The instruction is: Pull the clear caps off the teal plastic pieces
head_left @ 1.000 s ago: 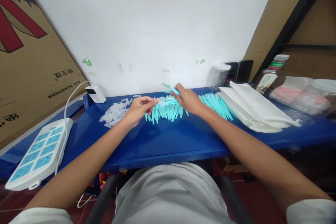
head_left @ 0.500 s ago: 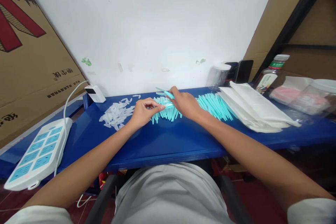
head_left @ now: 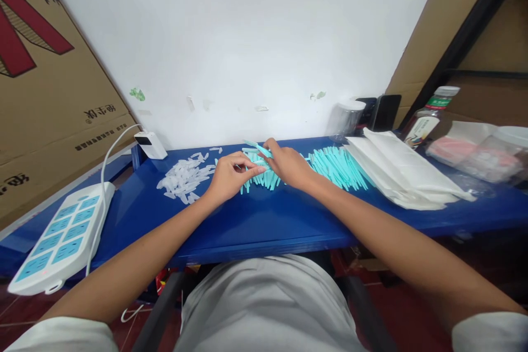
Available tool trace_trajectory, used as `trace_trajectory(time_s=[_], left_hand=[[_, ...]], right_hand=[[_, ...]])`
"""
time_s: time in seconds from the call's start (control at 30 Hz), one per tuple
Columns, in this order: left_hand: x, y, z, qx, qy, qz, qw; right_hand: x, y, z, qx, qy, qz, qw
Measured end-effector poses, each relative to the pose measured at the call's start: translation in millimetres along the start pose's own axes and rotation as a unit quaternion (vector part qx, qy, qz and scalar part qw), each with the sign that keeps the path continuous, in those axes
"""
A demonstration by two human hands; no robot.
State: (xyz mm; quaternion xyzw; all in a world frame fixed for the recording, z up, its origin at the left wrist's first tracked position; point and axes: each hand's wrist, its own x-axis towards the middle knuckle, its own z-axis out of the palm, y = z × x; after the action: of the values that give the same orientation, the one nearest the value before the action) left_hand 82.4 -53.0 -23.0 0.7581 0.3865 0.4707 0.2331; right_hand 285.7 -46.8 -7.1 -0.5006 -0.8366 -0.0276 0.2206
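Turquoise stick [head_left: 260, 148], slim and tapered, in right hand [head_left: 289, 164], over the middle of the table; its free end slants up and left past the fingers. Right-hand fingers curled in, thumb side gripping the stick. Left hand [head_left: 231, 176] just beside, fingers bent, thumb and forefinger tips narrow and near the right hand's fingers; too small to tell whether anything is pinched between them. Both hands above the middle pile of turquoise sticks [head_left: 268, 180], which they partly cover. Second pile of turquoise sticks [head_left: 338, 168] right of the right hand, mostly lying side by side at a slant. Left of the left hand, loose heap of small translucent white pointed pieces [head_left: 185, 177], a few strays at its back edge. All on a glossy blue table [head_left: 256, 225] against a white wall [head_left: 247, 38], marked with scuffs and green patches.

Further right: stacked white pouches [head_left: 404, 170] beside the second pile; behind, clear jar [head_left: 348, 118] with white lid, dark phone-like slab [head_left: 386, 113] leaning upright, bottle [head_left: 429, 115] with green band and white cap, clear bag with pink contents [head_left: 454, 148]. Far left: small white device [head_left: 150, 146] with cable [head_left: 108, 157], white power strip [head_left: 61, 239] with blue sockets, big printed cardboard box [head_left: 82, 77]. Near edge: person's grey shirt [head_left: 268, 302], dark chair armrests [head_left: 159, 313] either side.
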Motion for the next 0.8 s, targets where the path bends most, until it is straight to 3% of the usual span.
trace_trajectory(time_s=[0.1,0.27,0.33,0.4,0.53,0.67,0.8], left_hand=[[1.1,5.2,-6.8,0.074,0.033,0.018,0.997],[7.2,1.3,-25.3,0.129,0.15,0.017,0.98],[12.0,-3.2,-36.9,0.149,0.157,0.014,0.976],[17.7,-8.4,-52.0,0.222,0.097,0.01,0.97],[27.6,-23.2,-87.8,0.349,-0.163,-0.033,0.922],[32.0,-44.7,-118.3,0.376,-0.166,-0.055,0.91],[33.8,-61.1,-133.4,0.384,-0.178,-0.124,0.898]], right_hand=[[0.7,9.4,-3.0,0.042,0.011,-0.009,0.999],[3.8,29.5,0.4,0.128,0.007,-0.029,0.991],[5.1,34.5,1.2,0.166,-0.009,-0.027,0.986],[5.5,36.4,-0.1,0.209,-0.034,-0.016,0.977],[3.5,34.8,-8.2,0.25,-0.093,0.011,0.964],[0.8,34.2,-17.3,0.251,-0.154,0.003,0.956],[0.1,36.4,-24.6,0.275,-0.261,-0.061,0.923]])
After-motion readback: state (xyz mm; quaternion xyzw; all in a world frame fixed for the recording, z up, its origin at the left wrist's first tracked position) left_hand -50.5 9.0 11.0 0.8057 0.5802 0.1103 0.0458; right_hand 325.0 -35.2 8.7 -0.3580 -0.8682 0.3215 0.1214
